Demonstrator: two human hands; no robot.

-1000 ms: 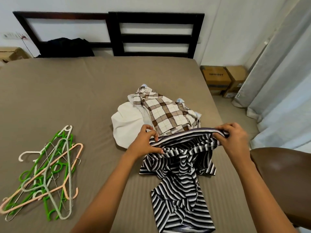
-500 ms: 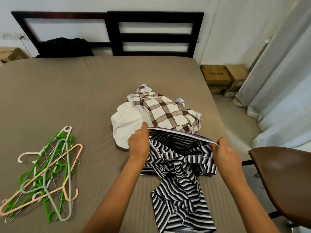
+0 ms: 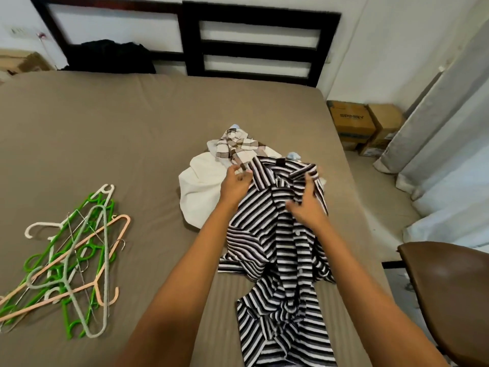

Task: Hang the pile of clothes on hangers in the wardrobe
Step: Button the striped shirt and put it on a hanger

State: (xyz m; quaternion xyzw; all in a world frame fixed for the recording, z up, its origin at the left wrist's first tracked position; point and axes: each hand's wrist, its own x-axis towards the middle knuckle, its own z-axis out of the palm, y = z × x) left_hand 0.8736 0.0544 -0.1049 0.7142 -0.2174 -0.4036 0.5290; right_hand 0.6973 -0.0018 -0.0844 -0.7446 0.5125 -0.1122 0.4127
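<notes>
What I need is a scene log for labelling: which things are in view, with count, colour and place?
striped shirt: 1, black-white, bed's near right
checked shirt: 1, brown-white, pile beyond it
white garment: 1, white, left of striped shirt
hangers: tangled heap, count unclear, green, peach, grey, white, bed's left
bed: 1, taupe sheet
headboard: 1, dark, far end
dark garment: 1, black, against headboard
cardboard boxes: several, brown, floor right of bed
curtains: pale grey, far right
chair: 1, brown, lower right
left grip: bare hand, holds striped shirt's collar
right grip: bare hand, holds the same collar
</notes>
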